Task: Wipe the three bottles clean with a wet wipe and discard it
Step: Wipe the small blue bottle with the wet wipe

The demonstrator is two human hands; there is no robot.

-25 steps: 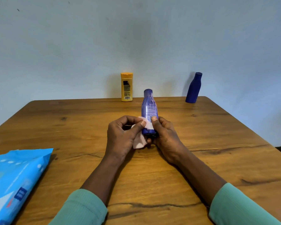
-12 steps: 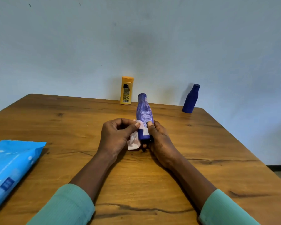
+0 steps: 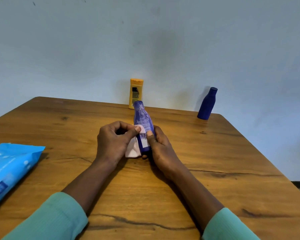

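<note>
Right hand (image 3: 160, 149) fingers curled around purple bottle (image 3: 143, 125), upright over table (image 3: 215, 153) centre. Left hand (image 3: 113, 142) pinches white wipe (image 3: 132, 150) against bottle's side, thumb pressing.

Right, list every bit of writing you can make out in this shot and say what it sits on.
None of it can be read.
Held purple bottle: white print and a pale label panel, too blurred.
Yellow bottle: dark patch and small print on its label, too small.
Blue wipes pack: a dark blue badge with pale marks, blurred.
Dark blue bottle: no writing shows on this side.
</note>
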